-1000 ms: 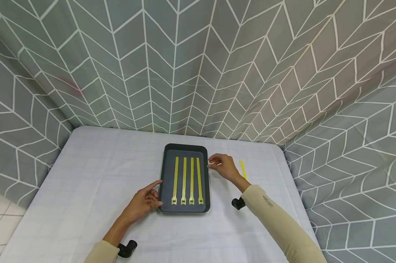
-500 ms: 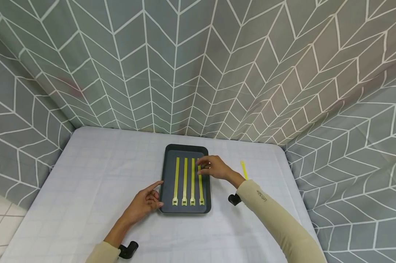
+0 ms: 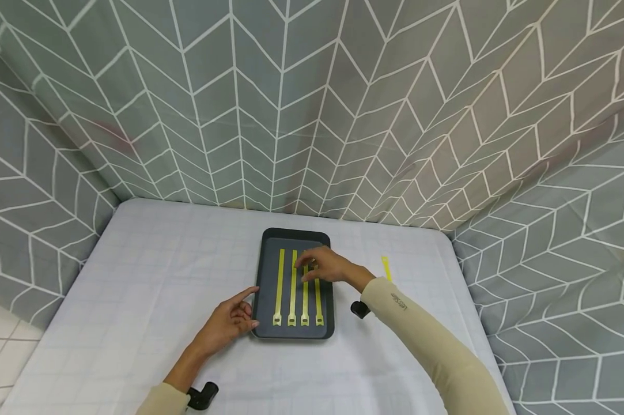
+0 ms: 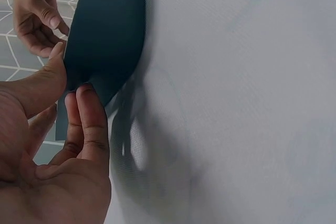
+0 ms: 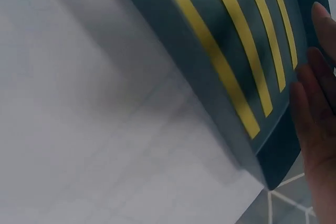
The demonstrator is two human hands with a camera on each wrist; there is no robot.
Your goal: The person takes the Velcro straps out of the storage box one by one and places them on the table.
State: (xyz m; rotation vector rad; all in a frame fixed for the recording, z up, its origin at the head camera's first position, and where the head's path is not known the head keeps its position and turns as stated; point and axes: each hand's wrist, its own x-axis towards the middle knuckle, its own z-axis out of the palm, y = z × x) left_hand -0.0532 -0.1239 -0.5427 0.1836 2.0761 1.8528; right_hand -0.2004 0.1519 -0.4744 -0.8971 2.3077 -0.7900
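Note:
A dark grey tray [image 3: 267,300] holds several yellow cable-tie straps [image 3: 279,288] side by side, their slotted heads toward the person. My left hand [image 3: 223,325] holds the tray's left side, with fingertips at the rim and against the outer wall in the left wrist view. Above the tray hovers my right hand [image 3: 328,265], fingers loosely bent and nothing between them. It covers the far ends of the straps on the right. In the right wrist view, the fingers [image 5: 315,85] are close to the strap ends, with the thumb apart.
Another yellow strap [image 3: 386,268] lies on the white-covered table [image 3: 177,253] right of the tray, partly behind the right sleeve [image 3: 426,340]. Black wrist mounts [image 3: 203,396] sit under both wrists. A patterned grey curtain [image 3: 291,115] stands behind the table.
My right hand has moved left from the tray's right edge to over the straps. The left hand has stayed at the tray's left side, and the straps lie as before.

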